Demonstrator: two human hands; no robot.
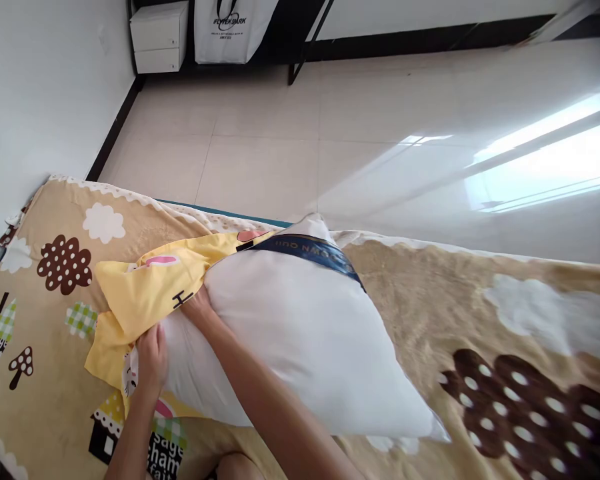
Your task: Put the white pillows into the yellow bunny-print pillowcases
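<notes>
A white pillow (300, 320) with a dark blue label band (310, 250) lies on the bed, its left end inside a yellow pillowcase (140, 293) printed with rabbits and letters. My left hand (153, 350) is closed on the edge of the pillowcase opening, beside the pillow's left part. My right hand (197, 305) reaches under the upper flap of the pillowcase and lies against the pillow; its fingers are hidden by the yellow cloth. The pillow's right half is outside the case.
A beige patterned blanket (395, 293) covers the bed. Beyond its far edge lies a tiled floor (265, 147) with bright reflections at right. At the back stand white boxes (159, 37) and a white bag (230, 40). A white wall (45, 87) rises at left.
</notes>
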